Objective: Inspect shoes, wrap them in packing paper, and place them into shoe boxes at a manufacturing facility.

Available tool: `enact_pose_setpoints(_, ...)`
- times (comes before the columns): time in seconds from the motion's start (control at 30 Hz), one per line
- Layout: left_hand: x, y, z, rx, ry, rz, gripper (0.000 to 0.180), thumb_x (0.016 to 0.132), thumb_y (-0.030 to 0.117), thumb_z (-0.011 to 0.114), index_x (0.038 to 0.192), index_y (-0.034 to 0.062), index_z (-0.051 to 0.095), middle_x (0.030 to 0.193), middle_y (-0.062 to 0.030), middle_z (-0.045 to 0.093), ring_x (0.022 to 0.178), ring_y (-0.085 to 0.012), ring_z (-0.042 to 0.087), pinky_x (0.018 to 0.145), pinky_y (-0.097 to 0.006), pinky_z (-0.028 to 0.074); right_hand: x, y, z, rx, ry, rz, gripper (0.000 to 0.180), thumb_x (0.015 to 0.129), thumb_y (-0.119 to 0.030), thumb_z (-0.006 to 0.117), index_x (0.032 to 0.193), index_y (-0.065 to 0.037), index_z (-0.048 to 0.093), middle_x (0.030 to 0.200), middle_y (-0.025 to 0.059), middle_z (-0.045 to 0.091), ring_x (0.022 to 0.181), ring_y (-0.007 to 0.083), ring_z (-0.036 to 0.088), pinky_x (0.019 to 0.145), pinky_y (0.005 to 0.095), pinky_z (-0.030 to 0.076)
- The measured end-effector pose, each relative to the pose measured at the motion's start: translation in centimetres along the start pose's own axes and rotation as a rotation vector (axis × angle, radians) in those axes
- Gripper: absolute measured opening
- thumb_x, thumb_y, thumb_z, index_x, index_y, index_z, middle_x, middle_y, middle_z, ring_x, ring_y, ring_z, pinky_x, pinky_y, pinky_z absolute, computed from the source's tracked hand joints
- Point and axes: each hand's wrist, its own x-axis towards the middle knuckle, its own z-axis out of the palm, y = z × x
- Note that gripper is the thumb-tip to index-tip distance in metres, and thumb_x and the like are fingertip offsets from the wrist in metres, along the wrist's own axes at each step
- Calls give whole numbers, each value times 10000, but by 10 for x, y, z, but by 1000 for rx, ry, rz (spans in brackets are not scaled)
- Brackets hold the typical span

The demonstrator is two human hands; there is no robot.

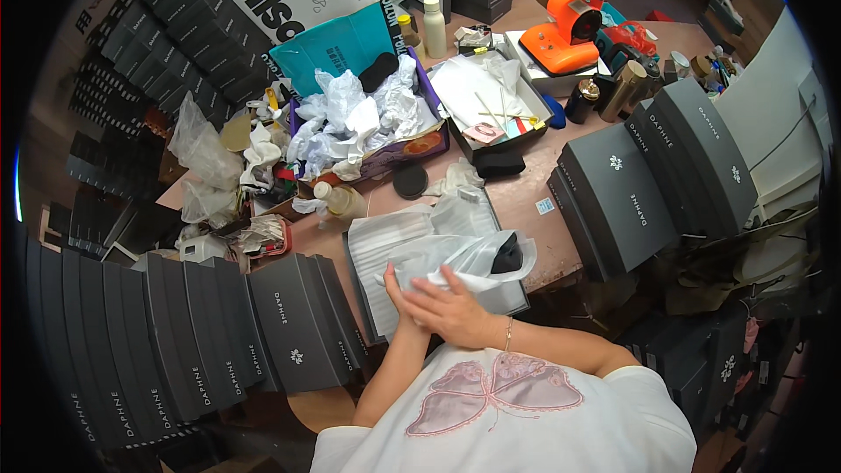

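Wrapped thing: a dark item (505, 256) inside a thin whitish wrap (442, 258), lying over the right part of an open box (360, 289); only a piece of the item shows through the wrap's mouth, so its full shape cannot be made out
Hidden or cut off: the right hand (453, 310) covers part of the left hand (400, 305); fingers of both are blurred; the far floor and the frame's edges sink into dark; whatever lies beneath the pleated white paper (383, 267) in the open box is out of sight
Counts: two hands; one open box; one purple box (420, 151) heaped with crumpled white paper (355, 109); one orange device (561, 35); one cream bottle (434, 31); one round black disc (410, 181); the dark lidded boxes (618, 188) are many, stacked at both sides, overlapping too much to count
Right hand pose: palm down, fingers stretched and slightly parted, lying across the left hand at the wrap's near edge; curled around nothing that shows
Left hand pose: fingers pointing up and away, against the wrap; whether it grips the wrap cannot be told
Forearms: both rise from the lower edge and meet at the hands; the right one comes in nearly sideways, a thin bracelet (508, 333) at its wrist
Bench: pinkish top (534, 177), carrying the open box at its near edge
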Motion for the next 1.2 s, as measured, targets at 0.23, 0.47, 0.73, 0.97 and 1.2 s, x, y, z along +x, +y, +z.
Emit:
enact_pose_setpoints(0.23,-7,45,-2,-58,-310,68,650,926,576,337,1345,93,455,1290,-124,541,1185,-315,526,1007,-439,429,-9,30,-108,285,124,486,457,772,-65,710,1187,0,532,1076,161,601,981,314,602,858,357,477)
enact_pose_setpoints(0.47,8,85,3,60,115,400,602,970,517,335,1311,40,471,1300,-134,531,1177,-298,532,1003,-427,432,-56,53,-52,979,144,918,572,737,-163,779,1215,-28,495,972,91,643,883,148,606,796,288,487)
enact_pose_setpoints(0.73,-10,111,-21,1404,-336,1090,559,912,476,532,1235,31,431,1218,-162,495,1134,-316,523,1030,-458,380,-71,50,-61,650,447,929,567,782,-42,724,1262,-35,424,1039,94,585,915,160,573,816,293,475)
enact_pose_setpoints(0.97,-31,29,-9,134,-306,-199,597,915,489,489,1326,58,447,1304,-173,507,1174,-308,517,1009,-456,403,-65,6,-26,732,83,700,658,784,-143,743,1329,-34,392,1210,163,523,1147,220,520,961,332,422)
enact_pose_setpoints(1.2,-62,19,-20,188,-361,-408,320,882,265,580,1115,47,574,1032,-119,646,908,-239,646,841,-381,531,10,27,-49,631,-53,487,209,854,-70,636,1054,-11,628,943,132,631,817,255,633,717,334,506)
